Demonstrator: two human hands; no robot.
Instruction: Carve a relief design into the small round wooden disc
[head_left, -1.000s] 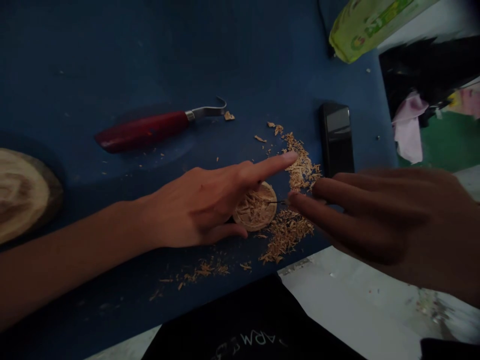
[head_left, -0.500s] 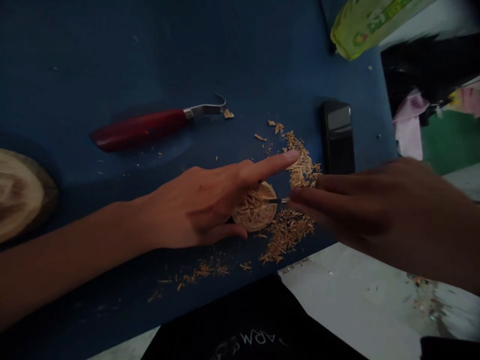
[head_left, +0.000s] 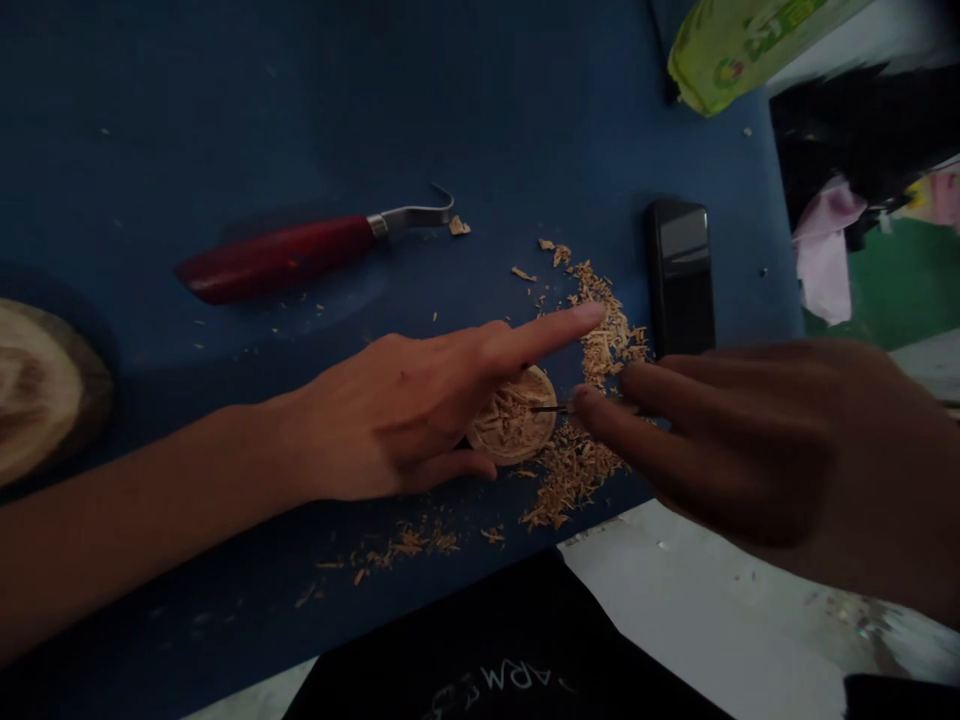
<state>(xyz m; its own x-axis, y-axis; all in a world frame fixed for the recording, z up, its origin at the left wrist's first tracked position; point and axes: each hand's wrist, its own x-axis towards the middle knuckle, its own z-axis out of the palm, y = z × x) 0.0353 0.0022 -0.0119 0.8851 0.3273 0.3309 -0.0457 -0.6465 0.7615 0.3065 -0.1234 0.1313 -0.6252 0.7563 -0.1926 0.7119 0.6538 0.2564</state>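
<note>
A small round wooden disc [head_left: 517, 425] with carved grooves lies on the blue surface [head_left: 300, 120], ringed by wood shavings [head_left: 577, 470]. My left hand [head_left: 405, 410] pins the disc down with thumb and curled fingers, its index finger stretched out toward the shavings. My right hand [head_left: 757, 450] is pinched on a thin carving tool [head_left: 551, 408] whose metal tip rests on the disc's face. Most of the tool is hidden inside the hand.
A red-handled hook knife [head_left: 300, 250] lies at the back left. A black phone [head_left: 681, 272] sits right of the shavings. A wood slice [head_left: 37, 385] is at the left edge, a green packet [head_left: 742, 45] at top right, black fabric [head_left: 495, 660] at the front.
My right hand pushed the tool tip left into the disc, then drew back slightly to the right. My left hand and the disc have barely moved.
</note>
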